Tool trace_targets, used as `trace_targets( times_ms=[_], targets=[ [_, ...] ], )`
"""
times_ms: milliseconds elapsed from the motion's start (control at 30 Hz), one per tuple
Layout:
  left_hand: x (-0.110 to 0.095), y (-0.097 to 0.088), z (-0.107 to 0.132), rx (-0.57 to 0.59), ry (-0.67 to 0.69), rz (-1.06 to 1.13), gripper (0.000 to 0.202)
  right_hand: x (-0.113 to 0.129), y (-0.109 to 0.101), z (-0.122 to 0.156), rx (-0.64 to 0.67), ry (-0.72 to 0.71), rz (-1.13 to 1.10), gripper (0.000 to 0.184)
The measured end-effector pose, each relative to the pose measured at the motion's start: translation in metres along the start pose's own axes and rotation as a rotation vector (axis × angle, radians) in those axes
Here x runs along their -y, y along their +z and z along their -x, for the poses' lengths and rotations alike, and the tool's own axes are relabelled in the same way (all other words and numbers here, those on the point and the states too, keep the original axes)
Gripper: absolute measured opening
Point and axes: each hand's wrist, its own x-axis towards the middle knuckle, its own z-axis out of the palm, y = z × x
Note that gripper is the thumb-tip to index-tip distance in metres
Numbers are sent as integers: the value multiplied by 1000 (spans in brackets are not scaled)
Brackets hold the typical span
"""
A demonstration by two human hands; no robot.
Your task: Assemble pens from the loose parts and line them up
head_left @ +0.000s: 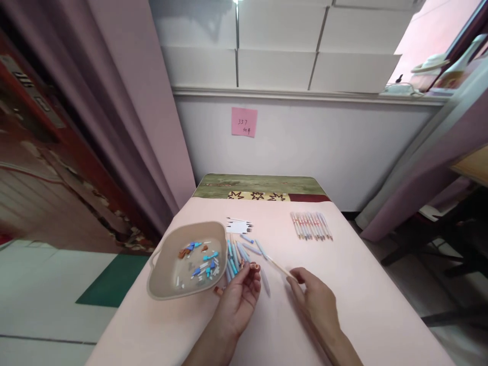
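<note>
My left hand (241, 297) rests palm up on the pink table (366, 305), its fingers curled round a small orange-brown pen piece (254, 266) at the fingertips. My right hand (314, 297) pinches the near end of a thin pale pen refill (276, 265) that points up and left along the table. A loose heap of blue and grey pen barrels (238, 251) lies just beyond my left hand. A beige basin (186, 260) at the left holds several small blue, white and brown pen parts.
A neat row of finished pens (311, 225) lies at the far right of the table. Some white refills (238, 225) lie behind the basin. A pink note (244, 122) is stuck on the wall. Curtains hang to the left and right.
</note>
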Motion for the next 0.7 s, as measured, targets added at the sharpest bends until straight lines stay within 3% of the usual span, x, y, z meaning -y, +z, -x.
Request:
trace_targets(
  times_ms=[100, 200, 533, 700],
  targets=[
    [1, -5, -4, 32, -15, 16, 6, 13, -27, 9, -61, -29, -161, 20],
    [2, -6, -4, 44, -5, 12, 5, 26, -41, 16, -75, -94, -254, 21],
    [6, -11, 7, 84, 212, -128, 8, 39, -35, 20, -96, -178, -232, 19],
    [7, -10, 7, 124, 191, -140, 11, 43, -31, 23, -221, -163, -267, 14]
  ],
)
